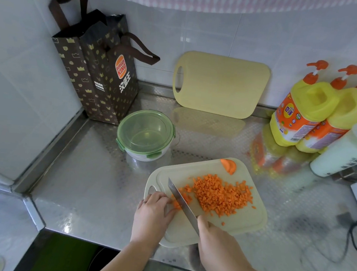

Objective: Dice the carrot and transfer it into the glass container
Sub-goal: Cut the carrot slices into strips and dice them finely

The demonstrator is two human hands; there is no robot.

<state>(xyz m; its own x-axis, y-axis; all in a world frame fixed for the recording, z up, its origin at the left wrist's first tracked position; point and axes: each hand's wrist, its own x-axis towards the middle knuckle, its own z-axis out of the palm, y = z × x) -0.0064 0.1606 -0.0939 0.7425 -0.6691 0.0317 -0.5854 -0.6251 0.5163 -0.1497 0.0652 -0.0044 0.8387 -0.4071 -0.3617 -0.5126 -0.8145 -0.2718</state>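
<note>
1. Carrot (222, 196): most of it is already small orange dice, heaped on the right half of the pale cutting board (249, 226). The board sits on the steel table (95, 182) in front of me.
2. A small uncut remnant (177, 204) lies at the left side of the board, just beside the heap. Blade and fingers hide part of it, so I cannot tell how much there is.
3. My left hand (153, 213) has its fingers curled down onto that remnant, pinning it to the board.
4. My right hand (214, 233) is wrapped round the handle of the knife (180, 199). The blade runs diagonally across the board with its edge at the remnant, close to my left fingertips.
5. A rounded carrot end (229, 165) sits apart at the far edge of the board. I take it for trim rather than something to dice.
6. The glass container (142, 156) stands on the table just beyond the board's far left corner. Its green clip lid (145, 130) is on top and I see no carrot inside.
7. By my reading, the dicing is nearly done, with only a few cuts through the remnant left.
8. The whole transfer remains: the lid has to come off, then the dice must be gathered and moved from board to container.
</note>
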